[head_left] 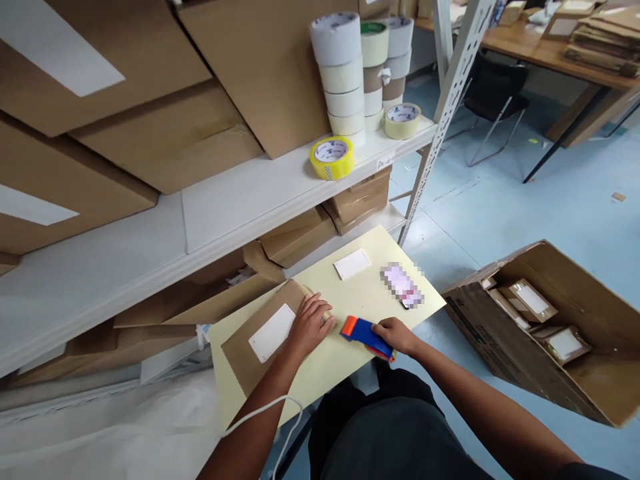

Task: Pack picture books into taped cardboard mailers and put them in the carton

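Observation:
A flat brown cardboard parcel [240,350] with a white label [273,333] lies on a pale yellow tabletop [320,370]. My left hand [310,325] rests on its right end, fingers stretched out over the edge and gripping nothing. To the right of the parcel, my right hand [395,335] is closed around a blue and orange tape dispenser [369,335], held above the tabletop and apart from the parcel. Beyond it lie a white card or label [352,264] and a phone [401,284] with a blurred screen.
A grey shelf [240,200] behind the table bears large cartons [270,67], stacked tape rolls [343,87] and a yellow tape roll [331,159]. On the floor at right stands an open carton [500,360] with several labelled parcels. A white cable [270,405] crosses my left forearm.

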Demonstrator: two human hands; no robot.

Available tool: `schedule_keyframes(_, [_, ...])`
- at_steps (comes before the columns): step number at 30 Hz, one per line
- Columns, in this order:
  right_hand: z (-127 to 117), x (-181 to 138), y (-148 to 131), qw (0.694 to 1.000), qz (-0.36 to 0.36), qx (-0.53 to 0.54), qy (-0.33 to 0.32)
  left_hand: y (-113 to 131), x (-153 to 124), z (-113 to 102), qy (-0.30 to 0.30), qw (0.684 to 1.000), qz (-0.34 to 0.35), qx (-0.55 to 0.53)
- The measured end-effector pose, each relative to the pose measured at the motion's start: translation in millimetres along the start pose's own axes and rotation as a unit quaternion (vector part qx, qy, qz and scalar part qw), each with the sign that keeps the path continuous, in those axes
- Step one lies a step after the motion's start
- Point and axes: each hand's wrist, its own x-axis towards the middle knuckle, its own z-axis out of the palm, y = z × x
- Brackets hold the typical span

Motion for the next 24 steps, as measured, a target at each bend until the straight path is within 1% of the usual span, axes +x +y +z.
schedule_keyframes(2, [-5, 6, -4, 0.997, -0.026, -0.029, 0.060, -1, -12, 1, 0.030, 0.999, -0.026, 0.002])
schedule_keyframes(4, [0, 16, -9, 0.994, -0.045, -0.038, 0.096, 1, -23, 1, 0.039, 0.999, -0.037, 0.006])
schedule_keyframes(7, [15, 33, -14, 0.990, -0.060, -0.029, 0.122, 3, -41, 0, 0.037, 0.999, -0.035, 0.006])
schedule_keyframes(9, [26, 40, -14, 0.988, -0.070, -0.033, 0.133, 1, -53, -3, 0.057, 0.997, -0.045, 0.003])
schedule_keyframes(12, [41, 38, -9, 0.980, -0.107, -0.080, 0.146, -16, -73, -13, 0.116, 0.988, -0.103, 0.000])
schedule_keyframes(15, [63, 25, -9, 0.960, -0.163, -0.123, 0.192, -43, -93, -29, 0.155, 0.972, -0.174, 0.008])
schedule_keyframes(17, [85, 16, -17, 0.961, -0.171, -0.080, 0.204, -63, -103, -42, 0.161, 0.964, -0.210, 0.025])
schedule_keyframes(19, [111, 11, -33, 0.974, -0.140, 0.012, 0.179, -80, -109, -55, 0.143, 0.958, -0.244, 0.048])
schedule_keyframes(21, [138, 9, -51, 0.980, -0.093, 0.116, 0.134, -93, -112, -64, 0.092, 0.953, -0.280, 0.068])
schedule_keyframes(22, [150, 9, -60, 0.976, -0.066, 0.170, 0.117, -97, -112, -68, 0.059, 0.950, -0.296, 0.075])
schedule_keyframes(24, [169, 10, -75, 0.958, -0.019, 0.269, 0.098, -102, -114, -71, 0.008, 0.943, -0.323, 0.084])
